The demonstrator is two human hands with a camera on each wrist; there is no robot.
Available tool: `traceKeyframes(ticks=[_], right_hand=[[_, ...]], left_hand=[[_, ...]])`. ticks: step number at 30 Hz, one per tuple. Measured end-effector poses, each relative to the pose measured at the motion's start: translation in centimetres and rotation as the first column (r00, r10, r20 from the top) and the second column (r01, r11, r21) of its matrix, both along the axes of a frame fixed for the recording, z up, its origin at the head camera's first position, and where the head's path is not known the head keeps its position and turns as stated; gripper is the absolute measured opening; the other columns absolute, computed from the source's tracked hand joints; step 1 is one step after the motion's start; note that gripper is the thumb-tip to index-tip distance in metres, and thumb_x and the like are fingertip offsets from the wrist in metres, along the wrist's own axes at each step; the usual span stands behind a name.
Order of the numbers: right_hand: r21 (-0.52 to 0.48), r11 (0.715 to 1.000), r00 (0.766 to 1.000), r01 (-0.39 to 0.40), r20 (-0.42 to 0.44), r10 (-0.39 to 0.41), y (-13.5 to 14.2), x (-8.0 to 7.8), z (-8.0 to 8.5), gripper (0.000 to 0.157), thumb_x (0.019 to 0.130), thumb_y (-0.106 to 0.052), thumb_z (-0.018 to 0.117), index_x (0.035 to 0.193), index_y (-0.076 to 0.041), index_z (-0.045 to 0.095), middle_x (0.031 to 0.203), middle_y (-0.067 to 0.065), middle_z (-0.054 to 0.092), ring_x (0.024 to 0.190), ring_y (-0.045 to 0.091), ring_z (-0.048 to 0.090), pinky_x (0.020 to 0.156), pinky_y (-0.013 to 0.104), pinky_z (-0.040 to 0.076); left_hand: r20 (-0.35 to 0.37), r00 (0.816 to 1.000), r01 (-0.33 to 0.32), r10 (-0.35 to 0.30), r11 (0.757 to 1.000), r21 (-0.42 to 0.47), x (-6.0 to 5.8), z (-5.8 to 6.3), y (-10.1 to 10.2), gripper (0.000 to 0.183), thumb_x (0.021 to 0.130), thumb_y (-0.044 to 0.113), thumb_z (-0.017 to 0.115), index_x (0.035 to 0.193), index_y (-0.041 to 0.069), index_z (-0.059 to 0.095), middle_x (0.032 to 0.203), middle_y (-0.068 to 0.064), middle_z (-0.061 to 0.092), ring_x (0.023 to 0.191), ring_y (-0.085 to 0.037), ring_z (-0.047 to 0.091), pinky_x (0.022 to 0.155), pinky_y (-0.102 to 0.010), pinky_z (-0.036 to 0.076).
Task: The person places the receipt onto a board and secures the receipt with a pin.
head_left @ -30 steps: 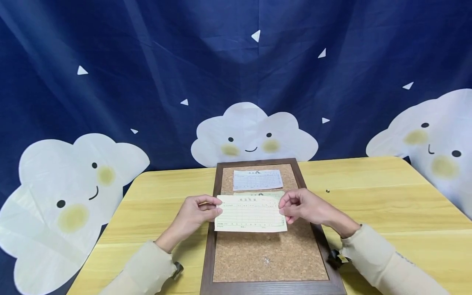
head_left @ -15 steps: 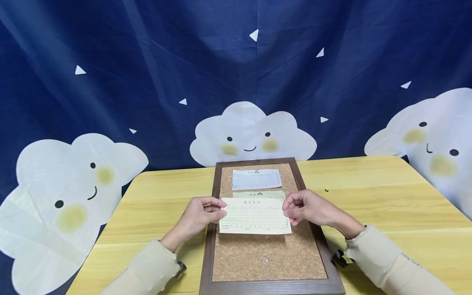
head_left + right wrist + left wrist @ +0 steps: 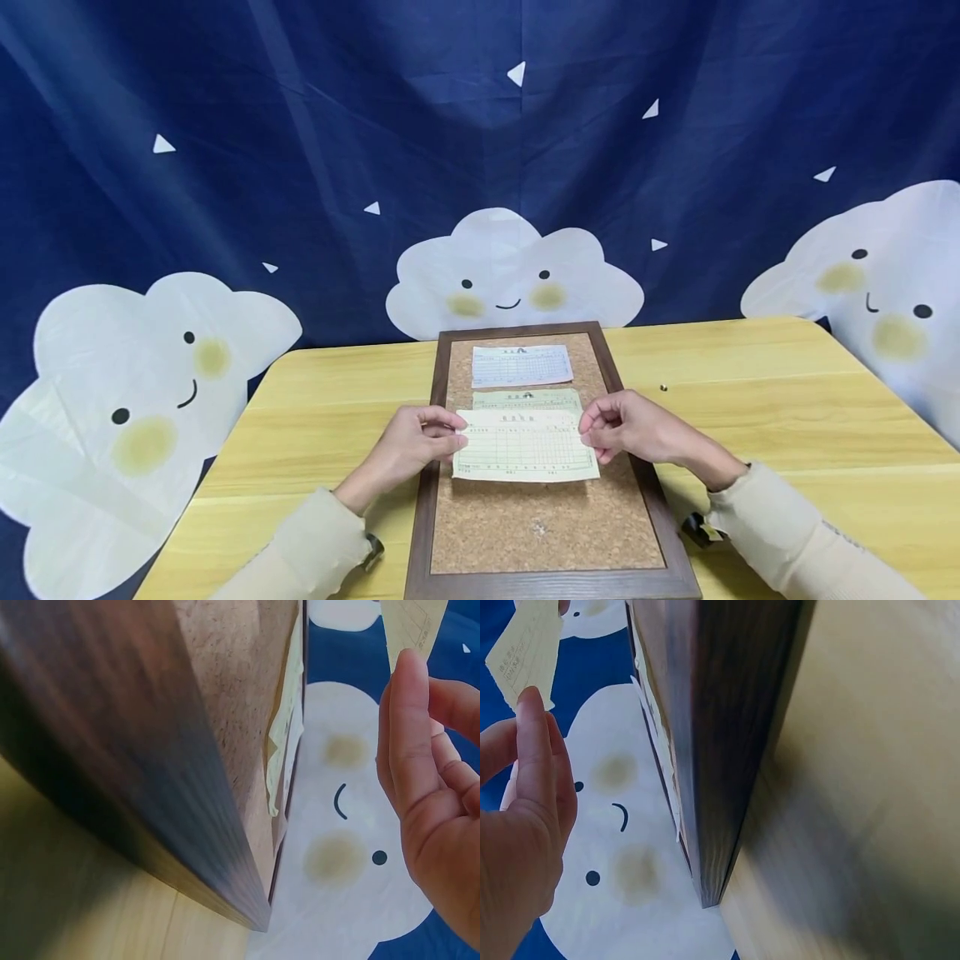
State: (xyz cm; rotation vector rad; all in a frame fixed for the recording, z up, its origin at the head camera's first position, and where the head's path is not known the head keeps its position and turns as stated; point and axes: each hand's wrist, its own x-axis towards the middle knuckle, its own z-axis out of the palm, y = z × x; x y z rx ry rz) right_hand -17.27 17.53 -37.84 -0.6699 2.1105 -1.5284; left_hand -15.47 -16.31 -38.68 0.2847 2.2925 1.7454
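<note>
A pale yellow printed form slip (image 3: 525,450) hangs above the cork board (image 3: 555,533), which has a dark wooden frame. My left hand (image 3: 412,446) pinches its left edge between thumb and fingers; my right hand (image 3: 637,429) pinches the right edge. Each wrist view shows a corner of the slip (image 3: 529,652) at the fingertips, apart from the board. Behind it lies a greenish form (image 3: 517,399) on the cork, its lower part hidden by the held slip. Higher up on the board is a bluish-white form (image 3: 521,367).
A small shiny pin-like object (image 3: 663,387) lies on the wooden table (image 3: 750,400) right of the board. Another small silvery bit or cluster (image 3: 539,527) sits on the lower cork, too small to identify. A dark blue cloth with clouds (image 3: 517,275) hangs behind the table.
Both hands have carried the yellow slip a little to the right and toward the front of the board, uncovering slightly more of the greenish form. Both grips stay the same.
</note>
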Motion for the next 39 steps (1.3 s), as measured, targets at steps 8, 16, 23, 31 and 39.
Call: traceKeyframes(ticks=[8,16,23,31,39], right_hand=[[0.006,1.000,1.000,-0.006,-0.007,0.006,0.1,0.1,-0.2,0.008,0.093,0.006,0.060,0.096,0.012,0.060,0.079,0.006,0.060,0.067,0.014,0.063,0.065,0.028,0.058],[0.035,0.999,1.000,0.003,-0.018,-0.002,0.5,0.1,-0.6,0.019,0.093,0.003,0.063,0.108,0.014,0.063,0.078,0.007,0.061,0.067,0.016,0.064,0.065,0.032,0.059],[0.077,0.997,0.999,0.006,-0.036,-0.003,0.5,0.1,-0.8,0.027,0.093,0.000,0.065,0.115,0.014,0.064,0.080,0.008,0.063,0.069,0.017,0.064,0.065,0.032,0.059],[0.057,0.998,0.999,-0.002,-0.040,0.004,0.5,0.3,-1.0,0.027,0.092,0.002,0.067,0.115,0.015,0.064,0.079,0.005,0.060,0.069,0.018,0.065,0.065,0.033,0.059],[0.079,0.997,0.997,0.000,-0.071,0.006,0.8,0.2,-1.3,0.026,0.091,-0.001,0.068,0.114,0.013,0.067,0.105,0.022,0.063,0.069,0.016,0.065,0.065,0.033,0.059]], left_hand=[[0.003,1.000,0.002,-0.002,1.000,0.001,0.0,-0.4,0.3,0.021,0.087,0.000,0.073,0.104,-0.011,0.067,0.091,-0.015,0.073,0.071,-0.012,0.067,0.068,-0.036,0.059],[0.006,0.999,0.052,-0.052,0.999,0.016,0.0,-0.6,0.4,0.023,0.087,-0.002,0.072,0.107,-0.012,0.066,0.091,-0.016,0.072,0.074,-0.013,0.067,0.066,-0.030,0.058],[0.009,0.997,0.080,-0.080,0.997,-0.004,0.0,-0.9,0.4,0.025,0.087,-0.003,0.072,0.110,-0.012,0.066,0.091,-0.015,0.071,0.071,-0.013,0.066,0.067,-0.029,0.058],[-0.003,0.996,0.089,-0.089,0.995,-0.039,-0.1,-1.2,0.8,0.024,0.085,-0.006,0.073,0.108,-0.010,0.067,0.088,-0.014,0.071,0.074,-0.016,0.067,0.067,-0.035,0.060],[0.010,0.996,0.091,-0.091,0.994,-0.058,0.0,-1.0,1.0,0.025,0.085,-0.003,0.074,0.108,-0.008,0.067,0.085,-0.011,0.071,0.072,-0.017,0.068,0.068,-0.037,0.060]])
